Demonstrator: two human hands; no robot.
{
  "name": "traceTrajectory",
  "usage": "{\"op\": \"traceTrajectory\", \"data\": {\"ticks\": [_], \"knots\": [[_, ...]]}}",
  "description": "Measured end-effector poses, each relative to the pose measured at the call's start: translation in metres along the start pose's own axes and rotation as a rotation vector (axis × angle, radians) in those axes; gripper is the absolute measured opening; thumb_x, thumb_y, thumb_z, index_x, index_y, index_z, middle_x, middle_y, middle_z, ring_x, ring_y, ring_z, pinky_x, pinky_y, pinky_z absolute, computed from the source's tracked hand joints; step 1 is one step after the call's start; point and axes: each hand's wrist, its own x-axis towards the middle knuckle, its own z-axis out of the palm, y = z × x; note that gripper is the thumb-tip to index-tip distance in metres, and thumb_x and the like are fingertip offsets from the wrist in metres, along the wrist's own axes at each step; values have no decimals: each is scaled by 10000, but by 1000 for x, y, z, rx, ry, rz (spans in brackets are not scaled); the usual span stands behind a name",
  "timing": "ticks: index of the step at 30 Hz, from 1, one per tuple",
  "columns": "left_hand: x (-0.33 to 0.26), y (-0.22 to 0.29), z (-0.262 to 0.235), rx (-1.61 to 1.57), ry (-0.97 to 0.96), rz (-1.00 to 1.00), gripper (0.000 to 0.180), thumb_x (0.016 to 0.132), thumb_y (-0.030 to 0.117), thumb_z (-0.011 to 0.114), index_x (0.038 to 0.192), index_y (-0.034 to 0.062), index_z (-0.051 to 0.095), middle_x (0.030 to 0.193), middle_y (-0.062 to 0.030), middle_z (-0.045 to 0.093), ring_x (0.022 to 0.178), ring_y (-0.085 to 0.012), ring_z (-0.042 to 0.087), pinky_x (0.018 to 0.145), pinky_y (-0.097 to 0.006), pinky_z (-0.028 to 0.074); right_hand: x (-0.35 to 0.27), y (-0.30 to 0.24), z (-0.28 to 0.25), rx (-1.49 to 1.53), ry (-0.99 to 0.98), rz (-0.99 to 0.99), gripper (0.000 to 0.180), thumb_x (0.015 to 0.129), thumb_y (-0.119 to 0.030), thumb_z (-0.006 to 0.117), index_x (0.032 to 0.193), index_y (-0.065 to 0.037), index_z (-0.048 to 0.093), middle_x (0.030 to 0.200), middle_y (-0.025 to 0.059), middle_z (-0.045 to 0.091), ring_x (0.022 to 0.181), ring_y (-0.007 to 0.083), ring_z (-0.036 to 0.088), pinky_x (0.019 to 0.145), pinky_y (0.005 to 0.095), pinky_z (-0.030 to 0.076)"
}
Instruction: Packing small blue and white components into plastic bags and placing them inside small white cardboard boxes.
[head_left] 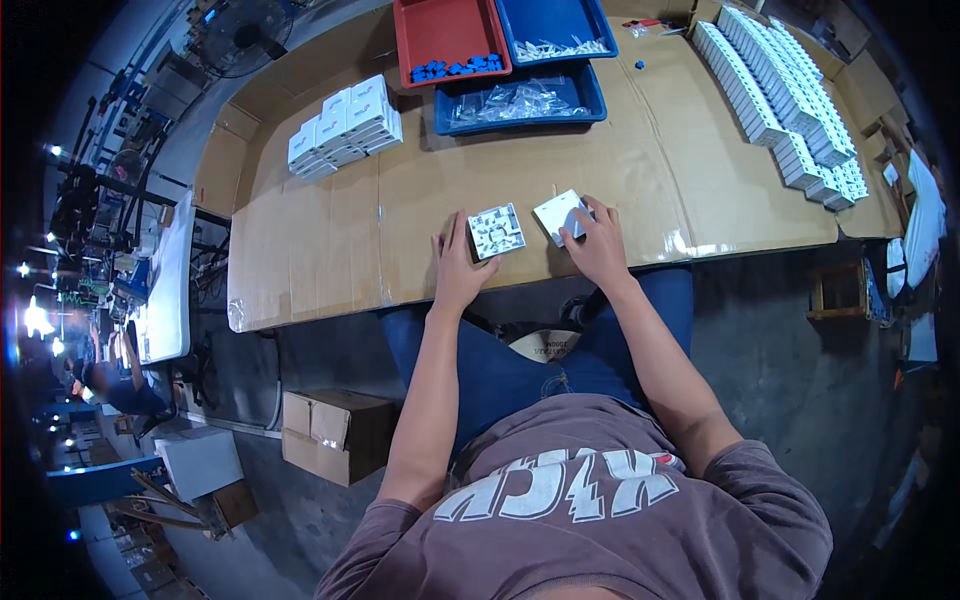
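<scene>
Between the thumb and fingers of my left hand (462,268) is a white square plastic housing (497,231), its open side facing up and its moulded inner parts showing. My right hand (600,248) grips a second white square piece (561,216) by its right side; this one shows a smooth, flat face and sits tilted. A small gap separates the two pieces. Both are low over the cardboard-covered table (430,185) near its front edge, and I cannot tell whether they touch it.
Stacked white boxes (345,128) stand at the left. Beyond my hands are a red tray (450,35) with blue parts, a blue tray (555,20) with white parts and another blue tray (520,125) with clear bags. Long rows of white housings (785,95) line the right side.
</scene>
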Motion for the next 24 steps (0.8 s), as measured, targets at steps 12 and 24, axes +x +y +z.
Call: {"op": "traceTrajectory", "data": {"ticks": [12,24], "knots": [[-4,-12,4,-91,74,26,849,797,363,849,1475,2,487,1451,-233,564,1438,-431,429,1226,-534,257,-3,14,13,57,95,-42,413,812,-162,826,1158,21,698,1349,197,588,1183,405,537,1013,469,477],[-5,-6,9,-21,203,-5,655,930,422,721,1390,-15,562,1374,-248,605,1360,-417,498,1192,-505,335,11,8,-2,272,265,67,191,924,-41,658,1088,-3,748,1259,174,666,1113,331,662,971,403,527]]}}
